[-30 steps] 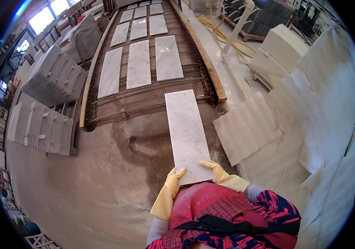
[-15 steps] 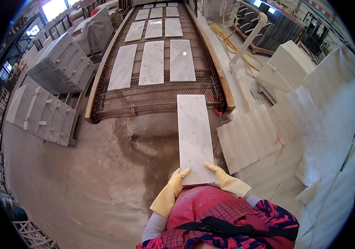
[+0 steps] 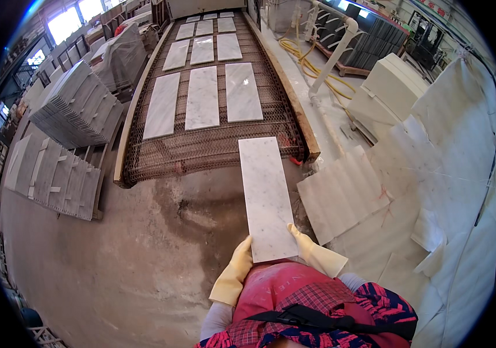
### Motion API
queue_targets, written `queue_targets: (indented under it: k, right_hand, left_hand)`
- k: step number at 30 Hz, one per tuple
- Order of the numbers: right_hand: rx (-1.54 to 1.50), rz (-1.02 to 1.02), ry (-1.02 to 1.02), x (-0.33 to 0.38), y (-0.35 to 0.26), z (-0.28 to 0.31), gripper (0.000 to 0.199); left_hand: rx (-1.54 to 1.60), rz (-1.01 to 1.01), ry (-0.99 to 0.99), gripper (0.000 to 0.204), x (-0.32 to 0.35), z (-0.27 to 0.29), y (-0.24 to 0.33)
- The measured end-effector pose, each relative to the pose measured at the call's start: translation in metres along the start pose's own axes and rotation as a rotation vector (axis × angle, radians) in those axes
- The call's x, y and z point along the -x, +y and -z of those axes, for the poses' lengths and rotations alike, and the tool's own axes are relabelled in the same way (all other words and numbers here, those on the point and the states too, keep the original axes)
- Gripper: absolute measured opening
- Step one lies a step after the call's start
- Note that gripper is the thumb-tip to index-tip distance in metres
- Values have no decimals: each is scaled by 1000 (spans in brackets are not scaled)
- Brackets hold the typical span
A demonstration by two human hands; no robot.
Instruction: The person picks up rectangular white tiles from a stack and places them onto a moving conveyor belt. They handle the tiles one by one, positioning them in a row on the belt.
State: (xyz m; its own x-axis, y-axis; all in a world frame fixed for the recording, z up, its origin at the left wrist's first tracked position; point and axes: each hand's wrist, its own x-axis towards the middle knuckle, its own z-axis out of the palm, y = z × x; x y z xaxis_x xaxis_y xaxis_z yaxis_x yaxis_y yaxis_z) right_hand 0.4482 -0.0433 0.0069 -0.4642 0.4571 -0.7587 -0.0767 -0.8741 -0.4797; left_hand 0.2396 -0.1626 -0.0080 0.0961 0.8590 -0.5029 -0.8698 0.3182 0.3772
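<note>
We hold a long, rectangular white slab [image 3: 268, 197], faintly grey-veined, lengthwise before us, its far end near the mesh conveyor [image 3: 201, 152].

Yellow hose [image 3: 304, 57] near white pipe [image 3: 332, 58]; grey slabs [image 3: 77, 110] stacked left.

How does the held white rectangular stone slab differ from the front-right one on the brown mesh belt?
The held slab is between the left grip and right grip, in pale yellow gloves; the front-right slab lies on the mesh belt. The held slab looks larger, being nearer, than the front-right slab. The front-right slab shows bright glare; the held slab none. Both are white with grey veining.
</note>
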Motion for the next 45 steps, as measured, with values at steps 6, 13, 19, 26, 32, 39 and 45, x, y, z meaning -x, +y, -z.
queue_targets:
  k: [6, 13, 19, 26, 32, 39, 45]
  right_hand:
    - [-19, 8, 0, -25, 9, 13, 78]
    - [-17, -32, 29, -45, 11, 17, 77]
    - [-8, -63, 55, -32, 0, 6, 76]
    - [-18, -113, 101, -48, 1, 15, 76]
    - [35, -75, 128, -49, -3, 13, 76]
    - [12, -70, 79, -55, -2, 17, 73]
    - [113, 9, 136, 2, -30, -16, 74]
  left_hand:
    - [-82, -251, 172, 67, 25, 84, 10]
    - [-148, -301, 729, 65, 83, 265, -70]
    - [36, -211, 830, 79, 145, 311, -143]
    - [40, -253, 761, 79, 155, 310, -150]
    - [-122, -201, 690, 70, 138, 268, -84]
    - [-206, -134, 657, 77, 121, 268, -58]
    - [-12, -158, 684, 80, 111, 285, -62]
